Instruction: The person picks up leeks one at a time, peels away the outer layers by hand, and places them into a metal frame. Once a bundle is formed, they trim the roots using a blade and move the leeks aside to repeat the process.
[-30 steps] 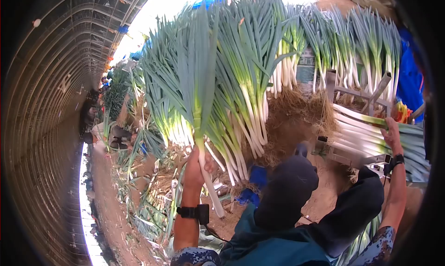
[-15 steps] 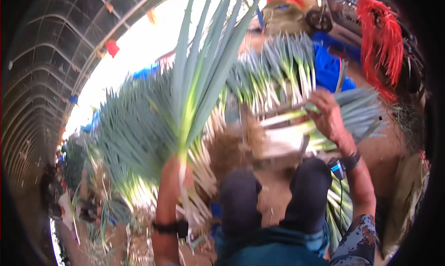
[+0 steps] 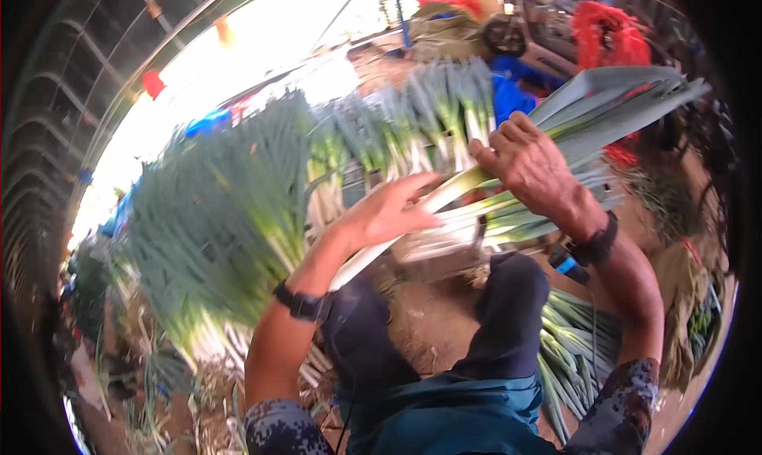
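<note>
A long leek [image 3: 452,187] lies slantwise before me, its white stem low on the left and its broad leaves up on the right. My right hand [image 3: 532,165] is closed around it where the leaves begin. My left hand [image 3: 385,213] is lower on the white stem, which passes between thumb and fingers; the grip looks loose and part of the palm side is hidden. Just beneath them, a pile of leeks [image 3: 444,239] lies on a low wooden rack, white ends to the left.
Many leeks [image 3: 230,193] stand in a thick bank on the left, with another row [image 3: 444,110] behind. More leeks [image 3: 567,344] lie by my right leg. Beyond are blue plastic [image 3: 512,90], red strings [image 3: 607,38] and a wheel [image 3: 506,36]. A sack [image 3: 681,312] is at the right.
The leek has swung from upright in my left hand to slanting right. My right hand has left the pile and taken hold of it. My left hand has moved up and right.
</note>
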Motion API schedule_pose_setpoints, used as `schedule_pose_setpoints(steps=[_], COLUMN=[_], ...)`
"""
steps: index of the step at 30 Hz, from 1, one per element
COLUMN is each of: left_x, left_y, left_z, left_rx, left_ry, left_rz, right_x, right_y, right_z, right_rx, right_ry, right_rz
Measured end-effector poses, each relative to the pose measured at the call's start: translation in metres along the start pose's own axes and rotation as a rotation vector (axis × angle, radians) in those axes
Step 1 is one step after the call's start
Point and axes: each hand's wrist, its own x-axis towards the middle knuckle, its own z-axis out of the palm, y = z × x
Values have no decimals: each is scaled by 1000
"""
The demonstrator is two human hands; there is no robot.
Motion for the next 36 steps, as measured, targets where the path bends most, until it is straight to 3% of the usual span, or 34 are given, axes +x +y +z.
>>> schedule_pose_setpoints(steps=[1, 3, 5, 7, 11, 12, 15, 17, 19, 22, 25, 30, 32, 36], left_x=[-4, -14, -25, -24, 10, 19, 60, 87, 109, 145, 187, 234, 238, 219], left_y=[-15, -54, -66, -69, -105, -108, -97, -116, -140, -195, -248, -328, -354, -370], left_z=[6, 6, 7, 8, 8, 11, 31, 69, 116, 162, 176, 170, 176, 193], left_rx=[181, 287, 472, 430, 566, 861, 872, 724, 498, 345, 466, 600, 646, 653], left_ry=[85, 35, 115, 128, 161, 219, 408, 226, 194, 140, 222, 455, 475, 442], left_rz=[85, -123, -295, -338, -278, -246, -75, -89, -46, -164, -307, -487, -593, -579], right_x=[-11, -36, -54, -62, -59, -57, -56, -59, -67, -74, -70, -64, -59, -57], right_y=[10, 33, 54, 62, 92, 103, 128, 141, 151, 158, 155, 164, 159, 155], right_z=[11, 40, 52, 68, 100, 112, 150, 183, 214, 231, 217, 215, 215, 242], right_rx=[-54, -60, -17, 86, 141, 119, 111, 96, 93, 187, 385, 457, 417, 442], right_ry=[4, -73, -102, -155, -267, -323, -439, -481, -516, -533, -457, -581, -578, -534], right_rz=[8, 105, 126, 158, 263, 278, 403, 427, 445, 410, 418, 411, 393, 312])
